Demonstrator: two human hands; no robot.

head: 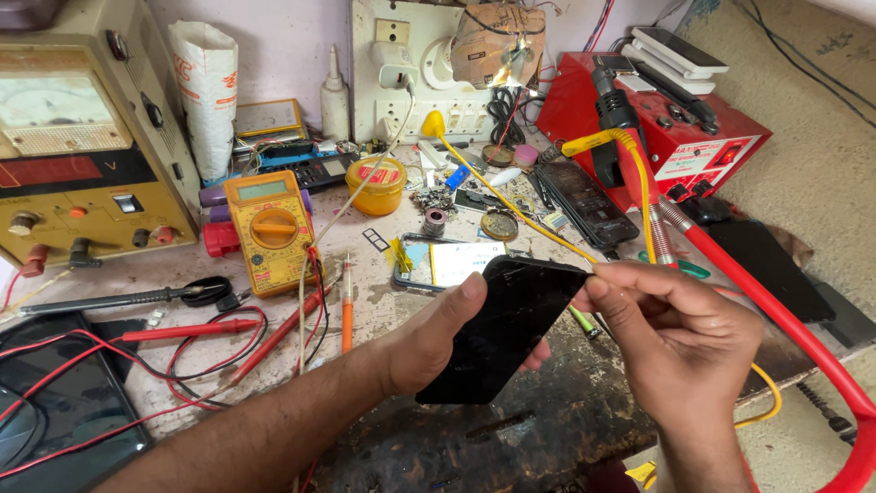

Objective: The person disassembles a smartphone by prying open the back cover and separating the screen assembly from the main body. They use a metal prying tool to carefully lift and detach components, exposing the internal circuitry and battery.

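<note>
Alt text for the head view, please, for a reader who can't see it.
Two bare hands, left hand and right hand, hold a black phone tilted over a worn workbench. Behind it lie an opened phone, a yellow multimeter, red probe leads and a yellow cable.

Two hands hold a black phone [497,329] tilted above a cluttered tabletop [511,429]; the left hand [433,338] grips its lower edge; the right hand [671,342] pinches its upper corner; a yellow multimeter [270,231] lies beyond, near red probes [187,330].
</note>
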